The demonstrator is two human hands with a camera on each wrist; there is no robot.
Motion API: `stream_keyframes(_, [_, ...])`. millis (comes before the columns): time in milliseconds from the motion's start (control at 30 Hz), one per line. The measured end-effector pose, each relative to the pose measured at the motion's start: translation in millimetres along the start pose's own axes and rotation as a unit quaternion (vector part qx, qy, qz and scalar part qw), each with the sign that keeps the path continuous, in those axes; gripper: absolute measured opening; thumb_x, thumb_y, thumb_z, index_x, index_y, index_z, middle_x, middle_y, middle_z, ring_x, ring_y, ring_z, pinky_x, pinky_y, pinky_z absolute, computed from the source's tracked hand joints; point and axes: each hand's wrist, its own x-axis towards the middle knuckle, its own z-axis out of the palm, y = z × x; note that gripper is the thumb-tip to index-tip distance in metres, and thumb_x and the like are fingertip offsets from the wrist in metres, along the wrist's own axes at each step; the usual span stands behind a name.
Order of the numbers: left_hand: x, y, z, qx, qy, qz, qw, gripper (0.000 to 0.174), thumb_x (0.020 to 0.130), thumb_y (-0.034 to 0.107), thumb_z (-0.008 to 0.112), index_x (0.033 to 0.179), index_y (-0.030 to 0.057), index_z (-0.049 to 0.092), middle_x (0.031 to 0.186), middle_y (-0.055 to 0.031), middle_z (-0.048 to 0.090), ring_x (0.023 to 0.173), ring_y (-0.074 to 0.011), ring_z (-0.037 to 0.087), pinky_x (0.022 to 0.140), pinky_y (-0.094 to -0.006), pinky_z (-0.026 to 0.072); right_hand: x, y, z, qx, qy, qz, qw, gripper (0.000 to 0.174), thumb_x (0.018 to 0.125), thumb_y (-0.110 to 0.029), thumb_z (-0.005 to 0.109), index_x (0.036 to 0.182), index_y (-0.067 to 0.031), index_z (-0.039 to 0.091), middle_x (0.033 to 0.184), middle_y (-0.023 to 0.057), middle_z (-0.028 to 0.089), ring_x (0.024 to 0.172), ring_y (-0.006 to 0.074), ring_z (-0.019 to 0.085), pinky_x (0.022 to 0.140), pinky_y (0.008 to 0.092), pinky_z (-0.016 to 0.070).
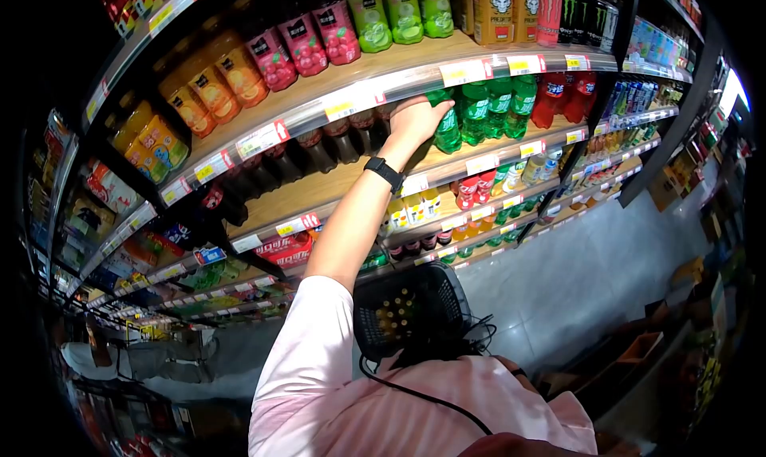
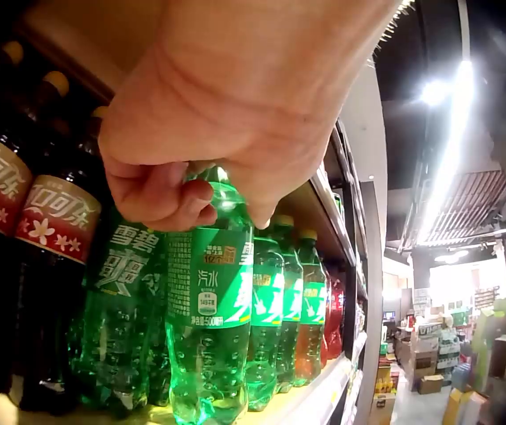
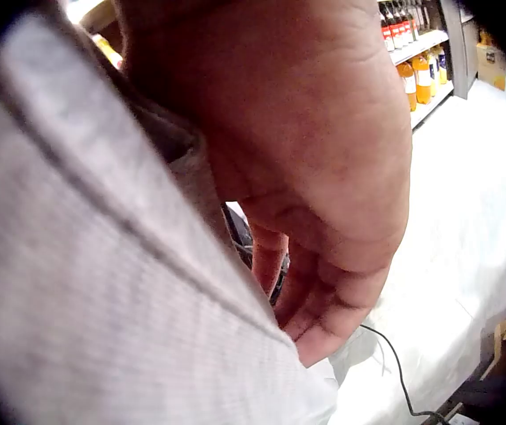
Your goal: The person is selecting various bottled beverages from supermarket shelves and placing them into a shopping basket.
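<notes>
In the head view my left hand [image 1: 419, 122] reaches up to a middle shelf and grips a green soda bottle [image 1: 448, 130] near its top. The left wrist view shows the fingers and thumb of the left hand [image 2: 209, 133] curled round the neck of this upright bottle [image 2: 207, 310], with its cap hidden in the hand. More green bottles [image 2: 266, 328] stand beside it, and dark cola bottles [image 2: 54, 239] are on the other side. My right hand [image 3: 315, 195] hangs beside the pale shirt, fingers loosely curled, nothing seen in its grasp.
A black basket [image 1: 456, 285] with several bottles in it is low in front of my body. Above the green bottles runs a shelf edge [image 1: 343, 102] with price tags. Red bottles [image 1: 550, 98] stand to the right. A black cable [image 1: 415, 389] crosses my shirt.
</notes>
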Motion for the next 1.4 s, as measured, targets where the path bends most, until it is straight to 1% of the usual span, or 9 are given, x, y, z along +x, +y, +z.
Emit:
stream_keyframes(267, [-56,-26,-16,-0.084,0.062,-0.023,0.994,0.062,0.075,0.060,0.072,0.105,0.0063,0.073,0.095,-0.0197,0.073,0.091,-0.0355,0.070,0.081,-0.0423,0.0543,-7,2,7,-0.016,-0.004,-0.001,1.000,0.044,0.093,-0.037,0.050,0.111,-0.0020,0.070,0.117,0.0211,0.068,0.110,0.0337,0.064,0.092,0.0461,0.0495])
stream_keyframes(700, [-181,-18,-24,-0.472,0.121,0.062,0.871,0.046,0.079,0.012,0.083,0.121,0.0031,0.065,0.100,-0.0048,0.072,0.089,-0.0101,0.065,0.083,-0.0270,0.0537,-27,32,19,0.016,0.031,-0.061,0.997,0.043,0.094,-0.035,0.049,0.113,-0.0021,0.069,0.115,0.0203,0.069,0.108,0.0328,0.065,0.090,0.0462,0.0503])
stream_keyframes(800, [-228,-9,-48,-0.427,0.038,0.007,0.904,0.037,0.079,0.015,0.082,0.111,0.0031,0.069,0.096,-0.0056,0.072,0.083,-0.0121,0.067,0.079,-0.0283,0.0554,-21,24,0,0.312,0.119,0.164,0.928,0.027,0.097,-0.021,0.045,0.107,-0.0034,0.063,0.094,0.0103,0.068,0.083,0.0240,0.064,0.069,0.0396,0.0537])
stream_keyframes(867, [-249,-7,-48,-0.369,-0.018,0.039,0.928,0.029,0.077,0.019,0.080,0.100,0.0027,0.071,0.091,-0.0101,0.073,0.081,-0.0173,0.070,0.076,-0.0302,0.0558,3,53,-23,0.090,0.236,-0.084,0.964,0.033,0.101,-0.029,0.050,0.088,-0.0017,0.064,0.075,0.0044,0.064,0.070,0.0180,0.062,0.062,0.0327,0.0512])
stream_keyframes(900, [-257,-12,-37,-0.331,-0.062,0.091,0.937,0.029,0.076,0.020,0.080,0.097,0.0024,0.071,0.090,-0.0113,0.073,0.079,-0.0192,0.070,0.075,-0.0324,0.0557,-28,-12,-45,0.268,0.277,-0.004,0.923,0.035,0.101,-0.033,0.053,0.092,-0.0013,0.066,0.080,0.0062,0.067,0.075,0.0153,0.062,0.067,0.0318,0.0508])
stream_keyframes(1000, [-282,-26,-8,-0.416,-0.111,0.119,0.895,0.025,0.080,0.020,0.076,0.097,0.0035,0.070,0.087,-0.0094,0.072,0.078,-0.0193,0.069,0.074,-0.0350,0.0549,-95,-154,-96,0.413,0.300,-0.215,0.832,0.038,0.103,-0.031,0.050,0.125,-0.0006,0.060,0.105,0.0112,0.070,0.089,0.0155,0.063,0.080,0.0319,0.0515])
stream_keyframes(1167, [-307,-54,53,-0.581,-0.123,-0.071,0.801,0.033,0.096,0.029,0.052,0.089,0.0020,0.069,0.084,-0.0059,0.069,0.080,-0.0146,0.065,0.076,-0.0300,0.0505,-178,-287,-109,0.367,0.099,-0.392,0.838,0.049,0.097,-0.022,0.058,0.140,-0.0014,0.046,0.125,0.0087,0.061,0.114,0.0176,0.057,0.098,0.0317,0.0450])
stream_keyframes(1233, [-309,-61,67,-0.672,-0.122,-0.176,0.709,0.040,0.100,0.033,0.047,0.087,0.0015,0.069,0.082,-0.0045,0.068,0.077,-0.0134,0.063,0.074,-0.0300,0.0494,-180,-310,-96,0.342,0.127,-0.301,0.881,0.061,0.088,-0.013,0.068,0.143,-0.0027,0.042,0.126,0.0066,0.058,0.116,0.0154,0.053,0.099,0.0303,0.0433])
stream_keyframes(1400, [-329,-92,92,-0.528,-0.084,-0.174,0.827,0.048,0.102,0.043,0.047,0.095,0.0019,0.071,0.090,-0.0052,0.069,0.079,-0.0127,0.063,0.076,-0.0277,0.0477,-180,-325,-79,0.237,0.191,-0.235,0.923,0.073,0.080,-0.005,0.076,0.144,-0.0072,0.042,0.124,0.0087,0.060,0.116,0.0162,0.055,0.101,0.0322,0.0439])
